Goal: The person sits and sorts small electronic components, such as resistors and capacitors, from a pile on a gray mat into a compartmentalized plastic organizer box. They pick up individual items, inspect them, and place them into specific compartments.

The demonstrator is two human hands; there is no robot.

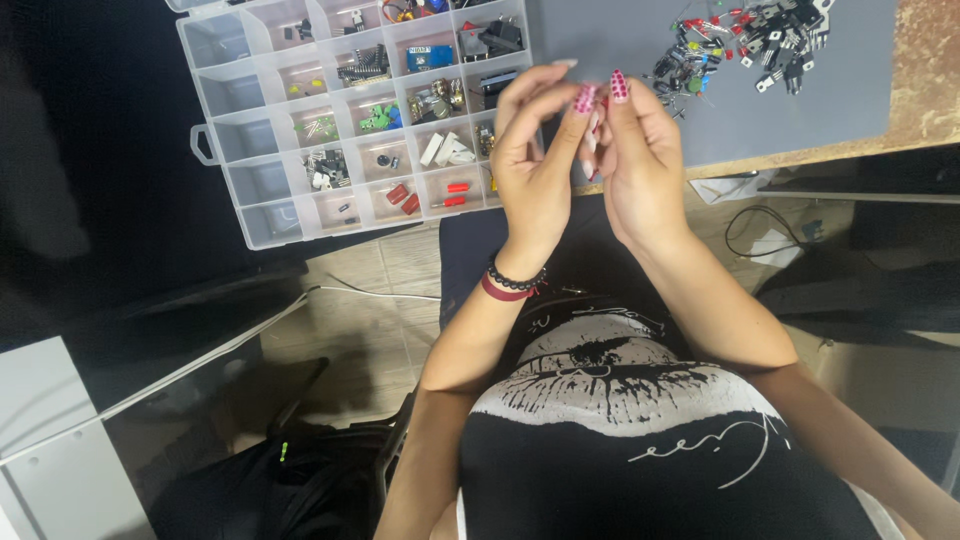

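Observation:
My left hand (535,170) and my right hand (640,165) are raised together in front of me, fingertips meeting near the table edge. Their fingers pinch something very small between them; it is hidden, so I cannot tell what it is. A clear plastic organizer box (225,95) with many compartments of small electronic parts lies just left of my left hand. A loose pile of small electronic components (740,45), some red and green, some black with metal legs, lies on the grey mat (620,30) beyond my right hand.
The grey mat covers a worn brown table (925,80). Below the table edge are a tiled floor with cables (760,225), a dark chair, and a white panel (50,450) at lower left.

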